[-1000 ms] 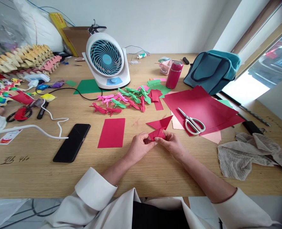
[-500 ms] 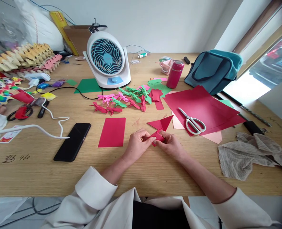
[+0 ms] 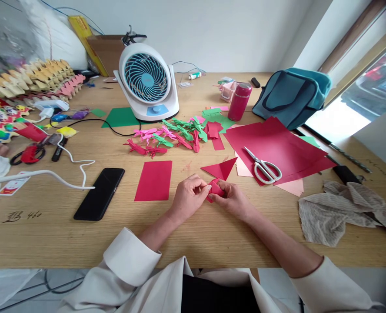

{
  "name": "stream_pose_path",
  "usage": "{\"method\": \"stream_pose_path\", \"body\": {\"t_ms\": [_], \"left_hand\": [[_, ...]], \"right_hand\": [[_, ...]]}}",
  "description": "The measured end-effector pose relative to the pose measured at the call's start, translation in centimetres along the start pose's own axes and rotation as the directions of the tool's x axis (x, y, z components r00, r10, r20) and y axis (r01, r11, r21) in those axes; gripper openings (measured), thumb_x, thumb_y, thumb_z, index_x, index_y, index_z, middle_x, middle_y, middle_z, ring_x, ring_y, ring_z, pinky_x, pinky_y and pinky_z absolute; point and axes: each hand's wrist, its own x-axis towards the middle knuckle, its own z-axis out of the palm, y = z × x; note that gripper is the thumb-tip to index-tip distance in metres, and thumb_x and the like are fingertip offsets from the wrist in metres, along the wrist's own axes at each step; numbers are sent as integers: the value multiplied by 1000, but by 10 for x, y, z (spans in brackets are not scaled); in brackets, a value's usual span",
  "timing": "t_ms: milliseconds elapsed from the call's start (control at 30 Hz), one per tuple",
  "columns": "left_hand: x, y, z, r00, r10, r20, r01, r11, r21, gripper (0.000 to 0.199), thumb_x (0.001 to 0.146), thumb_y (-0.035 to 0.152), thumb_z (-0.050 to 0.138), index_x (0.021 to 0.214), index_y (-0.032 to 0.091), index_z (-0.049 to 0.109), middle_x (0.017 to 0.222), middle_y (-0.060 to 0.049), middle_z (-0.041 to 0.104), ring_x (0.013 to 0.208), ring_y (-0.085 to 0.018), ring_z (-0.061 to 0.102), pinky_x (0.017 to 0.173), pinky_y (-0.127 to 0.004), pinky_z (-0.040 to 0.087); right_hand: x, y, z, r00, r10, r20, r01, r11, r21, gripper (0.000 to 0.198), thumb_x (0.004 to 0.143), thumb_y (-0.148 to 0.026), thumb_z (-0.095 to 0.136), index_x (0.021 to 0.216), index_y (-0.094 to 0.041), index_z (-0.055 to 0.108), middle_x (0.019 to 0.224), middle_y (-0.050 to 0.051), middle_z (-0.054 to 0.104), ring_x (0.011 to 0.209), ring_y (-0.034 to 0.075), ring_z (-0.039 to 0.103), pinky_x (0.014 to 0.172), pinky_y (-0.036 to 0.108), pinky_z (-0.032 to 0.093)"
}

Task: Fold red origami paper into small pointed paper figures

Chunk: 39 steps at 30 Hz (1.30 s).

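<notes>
A small folded piece of red paper (image 3: 217, 188) is pinched between my two hands just above the table. My left hand (image 3: 191, 194) grips its left edge with thumb and fingers. On the other side, my right hand (image 3: 235, 199) has its thumb and fingers closed on the paper. Right behind them lies a red paper triangle (image 3: 221, 168). A flat red rectangle of paper (image 3: 153, 181) rests left of my hands. White-handled scissors (image 3: 265, 170) lie on large red sheets (image 3: 279, 145) to the right.
Small cut-paper figures (image 3: 176, 134) in green, pink and red lie in front of a white fan (image 3: 147, 82). A black phone (image 3: 99, 194) is at left, a red flask (image 3: 240, 101) and teal bag (image 3: 291, 98) behind right, a crumpled cloth (image 3: 339, 213) at right.
My left fingers and thumb have shifted slightly on the folded red paper, showing more of it. My right hand keeps its hold, and the other things stay put.
</notes>
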Motion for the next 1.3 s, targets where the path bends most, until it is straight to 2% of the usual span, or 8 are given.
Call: {"method": "stream_pose_path", "body": {"t_ms": [133,300,400,500,633,1000,1167,1300], "left_hand": [[0,0,0,1000,9,3,-9,1000,-2,23,89,22,57,67,16,58,68,2,51,61,-9,47,59,-22,37],[2,-1,0,999,30,-12,-30,999,12,29,88,18,55,60,16,49,65,2,47,62,-10,46,59,-23,35],[2,-2,1,1000,9,-13,-9,1000,-10,28,90,22,55,62,16,52,66,1,49,63,-10,47,60,-23,36],[1,-3,1,1000,-16,0,16,999,-36,26,92,26,54,68,16,57,69,0,52,66,-11,49,62,-24,38],[0,-5,1,1000,-20,1,20,1000,-11,27,92,26,53,67,16,56,68,1,51,64,-11,48,61,-23,37],[-2,-5,1,1000,23,4,-23,999,34,27,92,23,52,65,16,52,66,2,47,60,-9,44,58,-23,33],[0,-4,0,999,-42,-15,42,999,10,30,91,23,53,62,17,46,63,3,43,59,-10,41,58,-24,32],[1,-4,-1,994,-107,-10,106,994,-21,32,90,25,53,60,17,45,60,4,41,58,-10,40,58,-24,32]], "right_hand": [[0,7,2,1000,-2,12,3,999,-41,30,80,-32,65,64,-18,44,64,-4,40,57,8,31,50,23,24],[0,14,3,999,-25,32,27,999,-38,31,79,-30,66,63,-18,43,68,-3,42,60,9,35,52,22,28],[0,11,1,999,-14,40,14,1000,-12,32,79,-32,67,63,-18,44,66,-3,43,60,9,36,52,23,28],[0,8,-3,998,33,51,-35,999,41,29,80,-35,68,67,-18,49,64,-4,44,58,9,36,52,23,27],[1,13,-6,991,107,79,-123,964,235,28,80,-41,69,79,-17,55,65,-4,49,57,9,39,52,23,30],[5,17,-6,983,167,74,-183,894,408,28,74,-40,77,83,-16,66,69,-2,60,61,10,48,57,23,36],[5,10,-6,979,189,78,-203,847,491,31,68,-42,81,80,-17,68,73,0,66,69,14,57,66,25,44],[4,4,-8,975,199,97,-221,850,478,33,69,-46,80,82,-17,69,69,-1,65,64,13,55,63,25,43]]}}
